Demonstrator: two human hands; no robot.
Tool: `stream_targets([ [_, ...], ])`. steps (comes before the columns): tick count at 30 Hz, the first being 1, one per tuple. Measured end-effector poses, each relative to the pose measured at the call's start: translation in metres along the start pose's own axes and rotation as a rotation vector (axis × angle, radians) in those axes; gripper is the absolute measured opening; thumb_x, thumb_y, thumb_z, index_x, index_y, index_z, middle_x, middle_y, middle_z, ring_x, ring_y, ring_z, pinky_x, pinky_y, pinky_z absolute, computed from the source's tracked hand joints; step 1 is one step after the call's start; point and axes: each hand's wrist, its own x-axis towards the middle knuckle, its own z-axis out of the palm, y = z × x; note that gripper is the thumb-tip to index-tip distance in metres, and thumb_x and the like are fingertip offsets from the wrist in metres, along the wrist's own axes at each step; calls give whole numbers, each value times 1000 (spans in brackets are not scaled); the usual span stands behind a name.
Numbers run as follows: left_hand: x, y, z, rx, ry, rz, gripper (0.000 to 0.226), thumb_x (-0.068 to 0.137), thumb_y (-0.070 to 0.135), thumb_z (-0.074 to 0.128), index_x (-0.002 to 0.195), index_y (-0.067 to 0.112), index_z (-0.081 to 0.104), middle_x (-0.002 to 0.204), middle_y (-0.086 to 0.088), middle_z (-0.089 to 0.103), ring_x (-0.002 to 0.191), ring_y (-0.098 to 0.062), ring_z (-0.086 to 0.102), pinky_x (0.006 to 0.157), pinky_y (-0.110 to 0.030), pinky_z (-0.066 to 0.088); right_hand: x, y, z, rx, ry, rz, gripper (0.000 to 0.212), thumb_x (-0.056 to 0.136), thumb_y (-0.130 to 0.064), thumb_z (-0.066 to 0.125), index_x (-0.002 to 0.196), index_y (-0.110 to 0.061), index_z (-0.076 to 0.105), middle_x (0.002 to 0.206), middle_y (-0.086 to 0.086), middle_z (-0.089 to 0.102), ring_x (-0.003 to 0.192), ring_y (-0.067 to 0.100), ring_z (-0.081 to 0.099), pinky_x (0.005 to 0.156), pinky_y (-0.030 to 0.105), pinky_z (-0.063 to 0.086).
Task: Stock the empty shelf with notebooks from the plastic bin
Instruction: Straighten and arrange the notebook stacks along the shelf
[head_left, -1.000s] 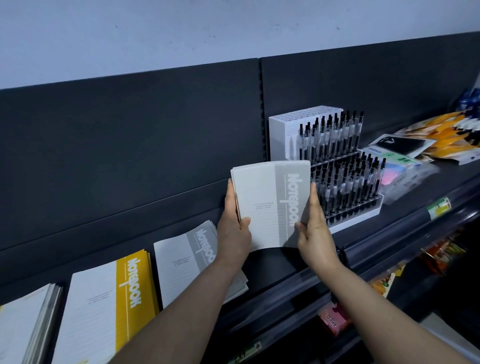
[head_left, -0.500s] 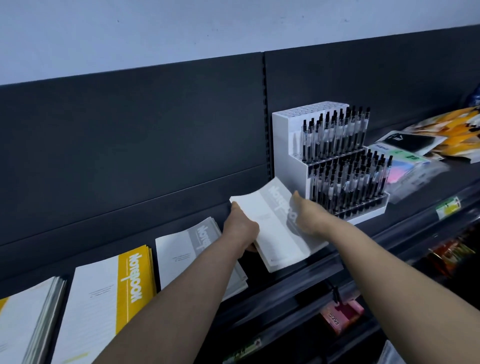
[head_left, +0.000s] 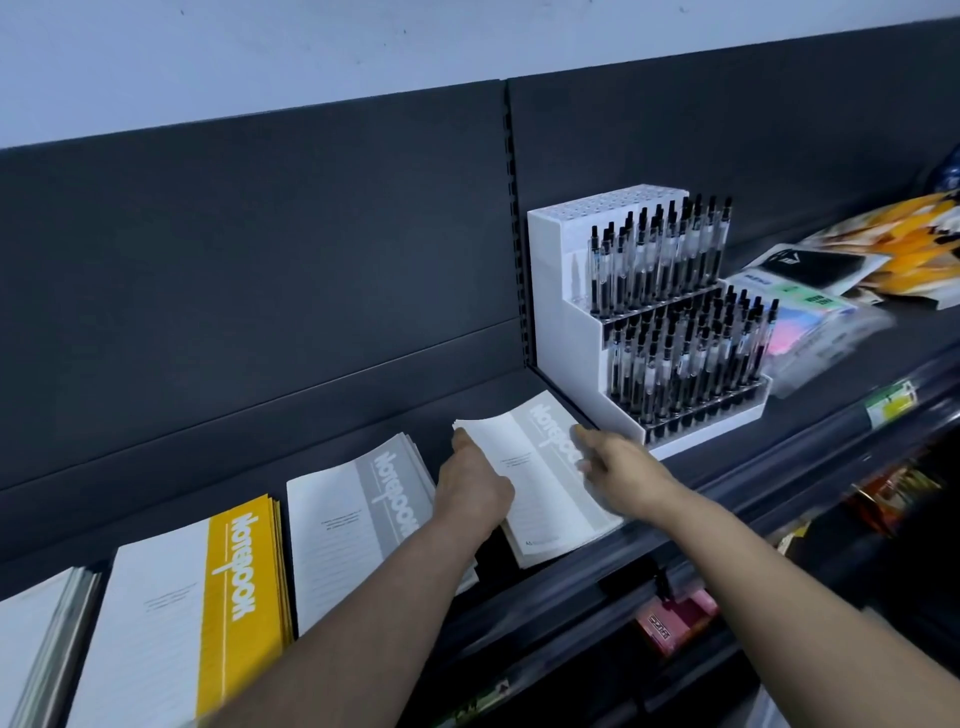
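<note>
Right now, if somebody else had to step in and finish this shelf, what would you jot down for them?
Left hand grips the left edge of the grey notebook stack; right hand rests its fingers on the cover.
The stack is down at the shelf, just left of the pen display; whether it lies fully flat is unclear.
Done: another grey pile and a yellow pile lie further left.
Left: let go and square the stack up. The bin is out of view, so check it for more.

Grey notebook (head_left: 540, 483) — flat on dark shelf (head_left: 810, 415)
</note>
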Motion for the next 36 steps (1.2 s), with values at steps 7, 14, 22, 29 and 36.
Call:
stream_targets([
  [7, -5, 1, 4, 156, 13, 22, 52, 85, 2, 54, 134, 5, 38, 112, -10, 61, 102, -27, 59, 81, -36, 54, 0, 15, 16, 19, 106, -34, 54, 96, -37, 51, 145, -22, 37, 153, 7, 33, 144, 17, 23, 114, 34, 29],
  [14, -8, 2, -11, 170, 24, 81, 34, 85, 1, 54, 119, 6, 53, 118, -9, 61, 99, -24, 58, 75, -27, 47, -5, 11, 15, 42, 160, -42, 49, 93, -35, 56, 139, -21, 48, 152, 4, 37, 140, 14, 35, 112, 29, 32],
  [22, -19, -29, -74, 132, 199, 64, 60, 90, 7, 58, 146, 13, 38, 141, -9, 50, 129, -27, 47, 95, -27, 40, -21, -40, 30, -95, 230, -251, 39, 93, -32, 55, 132, -27, 56, 147, -3, 44, 140, 9, 33, 113, 28, 32],
  [29, -27, -45, -85, 88, 232, 89, 56, 89, 10, 61, 143, 14, 43, 141, -8, 51, 128, -25, 48, 92, -25, 39, -23, -88, 63, -418, 3, -168, 58, 88, -35, 51, 142, -22, 35, 146, 2, 38, 145, 26, 20, 110, 41, 27],
  [36, -29, -55, -89, 63, 271, 51, 51, 92, 11, 58, 141, 13, 45, 137, -9, 54, 122, -27, 52, 92, -30, 43, -21, -78, 57, -395, -29, -164, 51, 88, -14, 45, 139, -19, 38, 143, 2, 42, 141, 24, 29, 108, 35, 34],
])
